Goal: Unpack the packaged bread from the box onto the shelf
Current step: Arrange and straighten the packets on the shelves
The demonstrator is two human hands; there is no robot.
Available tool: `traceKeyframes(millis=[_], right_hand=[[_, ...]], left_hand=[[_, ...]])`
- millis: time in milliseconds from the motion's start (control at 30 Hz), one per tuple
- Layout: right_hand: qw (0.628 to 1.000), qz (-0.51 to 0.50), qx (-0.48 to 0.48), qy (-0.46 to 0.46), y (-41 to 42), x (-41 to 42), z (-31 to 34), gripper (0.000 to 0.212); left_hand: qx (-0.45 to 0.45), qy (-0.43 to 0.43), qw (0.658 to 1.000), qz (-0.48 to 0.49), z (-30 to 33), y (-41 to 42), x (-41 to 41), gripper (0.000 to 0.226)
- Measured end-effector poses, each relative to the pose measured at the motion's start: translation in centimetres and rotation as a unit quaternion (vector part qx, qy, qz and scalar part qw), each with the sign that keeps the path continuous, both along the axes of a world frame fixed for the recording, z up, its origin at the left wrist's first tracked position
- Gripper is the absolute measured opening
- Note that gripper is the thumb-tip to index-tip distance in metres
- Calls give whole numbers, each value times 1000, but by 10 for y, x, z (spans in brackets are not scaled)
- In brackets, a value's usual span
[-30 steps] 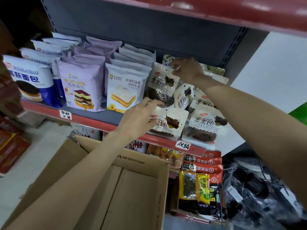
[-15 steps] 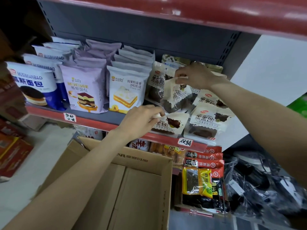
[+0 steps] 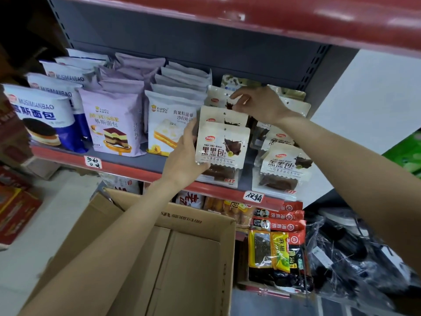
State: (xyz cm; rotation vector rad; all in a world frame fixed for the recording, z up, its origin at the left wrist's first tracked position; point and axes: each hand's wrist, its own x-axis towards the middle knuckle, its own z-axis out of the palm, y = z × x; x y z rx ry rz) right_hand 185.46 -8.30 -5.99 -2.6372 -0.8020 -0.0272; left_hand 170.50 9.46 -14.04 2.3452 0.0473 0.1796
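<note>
Here the shelf [image 3: 145, 164] is packed along its left and middle with standing bags, blue bags [image 3: 41, 115] far left, a purple mousse bag [image 3: 111, 124] next, a white sandwich bag [image 3: 168, 124] beside it, so the only loose room is at the right end, where cream packets of dark bread stand and lie in an untidy cluster up to the grey upright. The red front lip [image 3: 227, 195] runs just under the packets.

The left hand [image 3: 184, 160] grips the front bread packet [image 3: 222, 149] by its left edge, thumb curled under its lower corner, holding it upright at the lip. Behind it, farther in, the right hand [image 3: 259, 103] pinches the top of a rear packet [image 3: 216, 96]. Another packet [image 3: 282, 167] leans to the right, apart from both hands.

Nearer, below the shelf, the cardboard box [image 3: 159, 224] stands open.
</note>
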Motion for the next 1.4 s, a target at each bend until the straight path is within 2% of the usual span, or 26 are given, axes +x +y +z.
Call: traceKeyframes(millis=[100,200,300,367,533,633,767,833,933,1000,1067,1267,1400], right_hand=[[1000,1,-23,21,-12,2,3,29],[998,10,-46,29,-15,1,-2,21],[996,-19,-73,-36,-17,2,-5,14],[994,-46,-77,-60,-22,3,-3,14],[996,-12,-88,-11,-33,4,4,20],[998,-38,-37,-28,-35,12,6,24],[995,-53,15,-79,-30,37,8,20],[992,-37,-14,-120,-25,51,6,21],[977,-40,-121,-171,-18,77,0,25],[963,-69,-191,-180,-15,89,-4,28],[960,-84,-207,-169,-14,96,-9,28],[979,-75,-86,-168,-10,101,-17,22],[988,-96,-5,-122,-11,101,-20,16]], left_hand=[[-27,15,999,17,-9,-3,-1,105],[-43,17,999,20,-14,-9,2,89],[-49,6,999,19,-17,-11,3,73],[-51,-5,998,31,-18,-12,3,72],[-73,-3,996,51,-20,-17,5,72],[-57,1,998,38,-19,-19,5,73],[-30,-1,999,10,-19,-20,5,76],[-16,-4,1000,13,-21,-20,6,77],[-7,-12,1000,23,-23,-18,10,77],[-9,-19,999,27,-25,-17,12,76],[-11,-25,999,31,-27,-16,14,77],[-11,-17,999,38,-26,-14,15,80],[-11,-17,999,43,-25,-16,15,79]])
